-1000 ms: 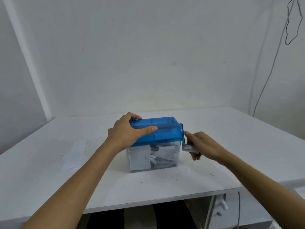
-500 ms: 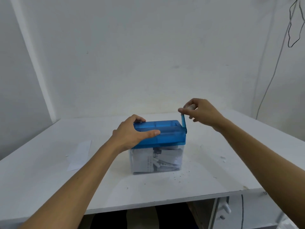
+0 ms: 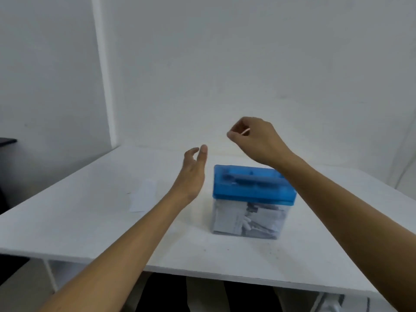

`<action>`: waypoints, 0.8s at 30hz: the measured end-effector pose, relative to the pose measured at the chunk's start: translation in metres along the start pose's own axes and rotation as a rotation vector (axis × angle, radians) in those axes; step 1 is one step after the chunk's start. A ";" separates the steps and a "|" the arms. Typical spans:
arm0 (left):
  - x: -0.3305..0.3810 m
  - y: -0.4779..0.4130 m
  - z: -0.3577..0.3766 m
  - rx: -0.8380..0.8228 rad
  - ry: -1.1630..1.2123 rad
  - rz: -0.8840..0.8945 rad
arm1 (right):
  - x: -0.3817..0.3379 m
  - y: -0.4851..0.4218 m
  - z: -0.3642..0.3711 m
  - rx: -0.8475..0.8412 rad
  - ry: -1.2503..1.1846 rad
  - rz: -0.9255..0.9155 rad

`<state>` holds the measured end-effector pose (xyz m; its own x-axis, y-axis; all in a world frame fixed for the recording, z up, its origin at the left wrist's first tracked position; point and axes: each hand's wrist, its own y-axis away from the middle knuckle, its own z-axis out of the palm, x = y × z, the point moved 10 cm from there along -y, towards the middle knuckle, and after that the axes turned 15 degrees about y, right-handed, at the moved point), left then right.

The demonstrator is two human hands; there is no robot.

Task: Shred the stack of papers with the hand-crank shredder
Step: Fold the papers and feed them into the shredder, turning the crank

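- Head view, the only one: both hands are up in the air and apart. Neither touches the shredder (image 3: pixel 254 188), which sits on the table (image 3: pixel 90 221) under the right wrist, just right of the left hand.
- The left hand (image 3: pixel 193 174) is loose, with its fingers relaxed and parted, and it holds nothing.
- The right hand (image 3: pixel 256 140) has its fingers curled, thumb and forefinger pinched on a thin pale sliver (image 3: pixel 245 131). I can't make out what that is.
- Some loose paper (image 3: pixel 144 198) lies flat on the table on the outer side of the left forearm, well apart from either hand.
- No crank shows; the right forearm covers that end of the shredder.
- My guess is that the next sheet is about to be fetched.
  - Lift it by a short edge and drop it square into the slot (image 3: pixel 243 177).
  - Press down on the top with the left hand while the right turns steadily.
  - A crooked feed would likely jam.
  - The bin (image 3: pixel 247 221) below already looks well filled with shreds.
- Count: one shredder, one bin, one table, two hands. There is one patch of paper, too blurred to tell a single sheet from several.
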<state>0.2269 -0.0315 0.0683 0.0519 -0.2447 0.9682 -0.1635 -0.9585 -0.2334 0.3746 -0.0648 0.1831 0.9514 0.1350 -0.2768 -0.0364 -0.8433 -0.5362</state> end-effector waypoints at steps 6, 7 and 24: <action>-0.084 -0.008 -0.144 0.257 -0.270 -0.174 | -0.119 0.022 0.084 -0.220 0.007 -0.248; -0.099 -0.004 -0.163 0.279 -0.393 -0.237 | -0.125 0.028 0.109 -0.309 0.034 -0.244; -0.138 0.015 -0.174 0.108 -0.853 -0.137 | -0.114 0.083 0.270 -0.469 0.010 -0.168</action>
<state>0.0460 0.0137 -0.0531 0.7915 -0.1105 0.6012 -0.0093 -0.9856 -0.1689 0.1803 -0.0096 -0.0455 0.9352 0.2864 -0.2082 0.2573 -0.9537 -0.1560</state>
